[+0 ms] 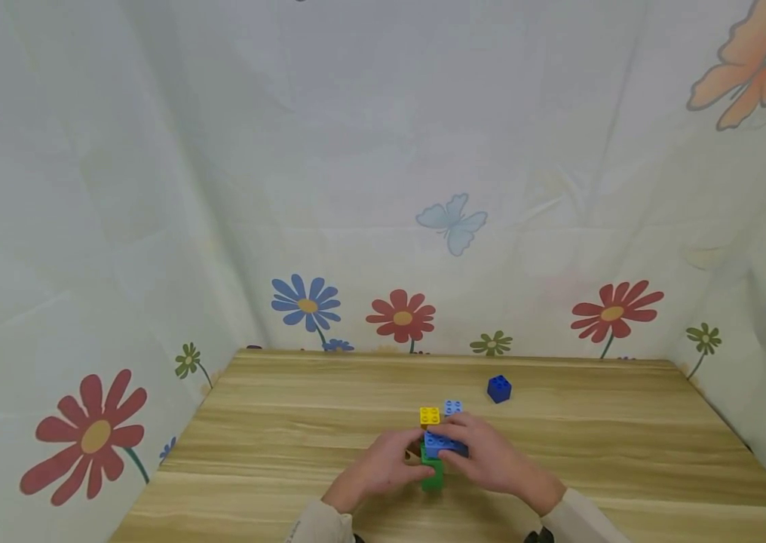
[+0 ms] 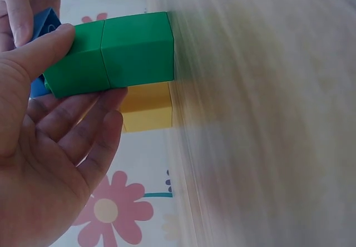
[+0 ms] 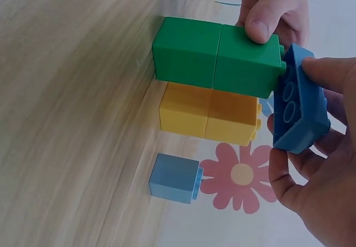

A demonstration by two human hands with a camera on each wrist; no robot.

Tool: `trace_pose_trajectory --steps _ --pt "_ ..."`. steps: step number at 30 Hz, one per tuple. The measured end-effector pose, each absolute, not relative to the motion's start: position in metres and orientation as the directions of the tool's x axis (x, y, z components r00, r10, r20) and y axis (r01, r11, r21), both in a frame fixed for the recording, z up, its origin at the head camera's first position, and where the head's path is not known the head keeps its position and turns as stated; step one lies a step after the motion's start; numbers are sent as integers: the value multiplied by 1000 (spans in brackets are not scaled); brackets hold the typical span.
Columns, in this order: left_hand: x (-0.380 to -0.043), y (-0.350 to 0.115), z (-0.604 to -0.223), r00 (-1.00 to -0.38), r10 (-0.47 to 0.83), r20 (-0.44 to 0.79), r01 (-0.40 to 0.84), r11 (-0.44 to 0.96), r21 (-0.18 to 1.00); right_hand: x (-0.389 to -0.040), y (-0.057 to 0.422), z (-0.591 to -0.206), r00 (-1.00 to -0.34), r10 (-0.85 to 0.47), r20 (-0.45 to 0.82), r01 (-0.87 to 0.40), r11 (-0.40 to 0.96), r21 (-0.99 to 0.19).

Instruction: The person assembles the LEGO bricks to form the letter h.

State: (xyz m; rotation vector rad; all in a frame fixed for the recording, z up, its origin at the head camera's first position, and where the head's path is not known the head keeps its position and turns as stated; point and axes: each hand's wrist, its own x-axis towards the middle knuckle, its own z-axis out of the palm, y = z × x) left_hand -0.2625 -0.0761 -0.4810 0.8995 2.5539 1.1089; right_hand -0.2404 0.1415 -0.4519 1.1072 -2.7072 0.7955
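Two green bricks (image 3: 217, 58) stand stacked on the table, one on the other. My left hand (image 1: 386, 461) grips the upper green brick, the thumb on one face and fingers on the opposite side. Above the stack, my right hand (image 1: 485, 455) pinches a long blue brick (image 3: 300, 105) between thumb and fingers. It is tilted, its hollow underside facing the green studs; one end reaches the stack's top, and whether it is seated I cannot tell. Right behind the green stack stands a stack of two yellow bricks (image 3: 208, 110), close to my left fingertips in the left wrist view.
A single light blue brick (image 3: 174, 177) stands beside the yellow stack, behind my right hand. Farther back and right on the wooden table (image 1: 288, 422) sits a dark blue brick (image 1: 500, 389). A flower-printed cloth (image 1: 356, 249) hangs behind the table's far edge.
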Motion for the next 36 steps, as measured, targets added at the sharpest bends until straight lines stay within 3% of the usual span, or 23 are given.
trace_pose_trajectory --steps 17,36 --pt "-262 -77 -479 -807 588 41 405 502 765 -244 140 -452 -716 -646 265 -691 599 -406" --pt "-262 -79 -477 -802 593 69 443 514 734 -243 137 -451 -706 -664 246 -700 605 -378"
